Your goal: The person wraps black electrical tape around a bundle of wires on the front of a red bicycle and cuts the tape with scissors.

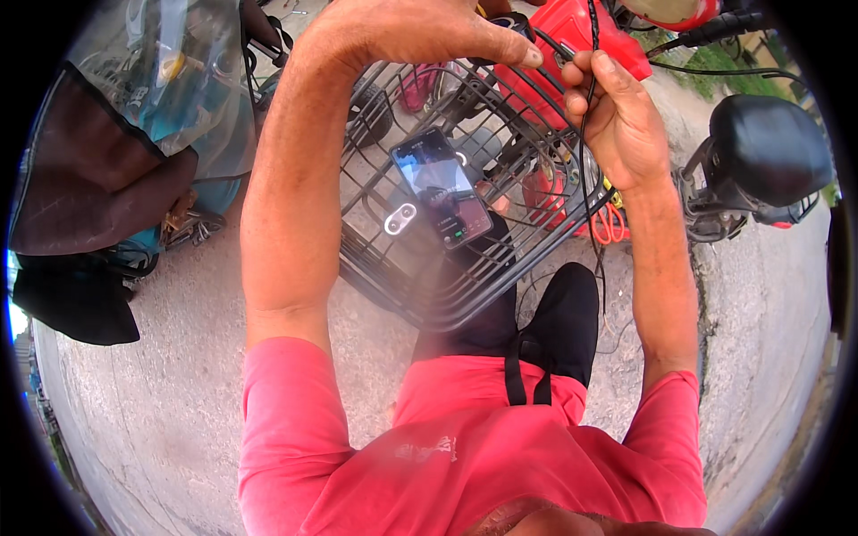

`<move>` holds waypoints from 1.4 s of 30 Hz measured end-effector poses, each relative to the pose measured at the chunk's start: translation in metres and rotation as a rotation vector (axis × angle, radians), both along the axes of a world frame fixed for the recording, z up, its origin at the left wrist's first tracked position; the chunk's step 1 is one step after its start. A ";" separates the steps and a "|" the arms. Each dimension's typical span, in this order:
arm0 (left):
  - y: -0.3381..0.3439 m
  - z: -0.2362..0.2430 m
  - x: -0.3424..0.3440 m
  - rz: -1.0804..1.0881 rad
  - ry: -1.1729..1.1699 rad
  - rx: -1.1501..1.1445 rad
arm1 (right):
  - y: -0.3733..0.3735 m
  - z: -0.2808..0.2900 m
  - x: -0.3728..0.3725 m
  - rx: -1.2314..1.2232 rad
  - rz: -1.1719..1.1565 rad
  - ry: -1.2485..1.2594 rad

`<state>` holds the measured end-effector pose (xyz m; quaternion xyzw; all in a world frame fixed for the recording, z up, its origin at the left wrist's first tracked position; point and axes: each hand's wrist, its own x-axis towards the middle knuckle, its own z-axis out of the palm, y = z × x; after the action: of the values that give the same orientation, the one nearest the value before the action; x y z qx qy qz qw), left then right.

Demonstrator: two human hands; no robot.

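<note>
My right hand pinches a thin black cable between thumb and fingers. The cable hangs down past the hand, along the side of a black wire basket. At the top edge my left hand reaches across, its thumb stretched toward the right hand and close to dark parts beside a red body panel. The other fingers of that hand are hidden, so its grip does not show. Below the hands, a phone with a lit screen lies at the basket, beside a small white oval piece with two dark circles.
A parked two-wheeler with a brown cover and clear plastic stands at left. On the right is another with a black rounded seat or box. An orange coiled cord hangs by the basket, above concrete ground.
</note>
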<state>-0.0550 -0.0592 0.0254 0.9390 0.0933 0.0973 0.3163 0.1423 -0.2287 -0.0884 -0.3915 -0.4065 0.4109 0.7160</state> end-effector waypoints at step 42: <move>-0.019 -0.012 0.016 -0.010 -0.375 0.176 | -0.038 -0.027 -0.022 -0.152 0.058 -0.066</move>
<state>-0.0392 -0.0784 0.0134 0.9290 0.0191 0.2765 0.2453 0.1204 -0.2663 -0.1156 -0.4460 -0.4087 0.4480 0.6583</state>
